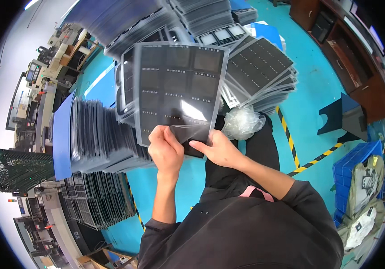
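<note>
Two grips noted: our left hand (166,151) and right hand (221,150) pinch the dark sheet (168,83) by its near edge, presumably to steady it, near the left edge of the right-hand stack (262,65).

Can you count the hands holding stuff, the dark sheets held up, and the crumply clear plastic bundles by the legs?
Left hand and right hand: 2
Dark sheet held up: 1
Crumpled clear plastic bundle: 1
Total: 4
</note>
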### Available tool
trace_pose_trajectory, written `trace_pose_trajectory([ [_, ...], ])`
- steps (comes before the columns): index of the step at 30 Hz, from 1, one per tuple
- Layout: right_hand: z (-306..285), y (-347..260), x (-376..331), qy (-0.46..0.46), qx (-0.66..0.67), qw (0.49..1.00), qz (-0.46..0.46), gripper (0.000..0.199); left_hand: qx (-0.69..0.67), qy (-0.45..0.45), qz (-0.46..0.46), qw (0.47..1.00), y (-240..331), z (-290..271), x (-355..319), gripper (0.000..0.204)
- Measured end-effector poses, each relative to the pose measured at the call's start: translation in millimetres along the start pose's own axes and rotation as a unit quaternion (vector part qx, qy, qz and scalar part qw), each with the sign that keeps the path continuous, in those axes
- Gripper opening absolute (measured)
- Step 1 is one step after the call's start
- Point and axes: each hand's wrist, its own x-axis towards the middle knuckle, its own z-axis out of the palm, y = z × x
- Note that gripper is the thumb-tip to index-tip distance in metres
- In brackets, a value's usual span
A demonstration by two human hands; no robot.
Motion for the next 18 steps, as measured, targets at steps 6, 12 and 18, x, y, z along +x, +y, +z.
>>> trace_pose_trajectory([
  [6,-19.5,-17.3,-30.0,-0.013,-0.016,0.999,-0.036,0.039,0.19,0.149,0.254,0.936,2.8,-48.7,98.7,0.008],
  [12,-85.4,10.3,-92.9,-0.134,-0.152,0.979,0.008,0.063,0.441,0.236,-0.02,0.866,-87.2,-196.8,277.5,0.029],
  [18,-155.2,49.9,-134.4,0.141,0.239,0.961,0.003,0.041,0.371,0.252,-0.056,0.892,-86.0,-186.1,320.3,0.049],
])
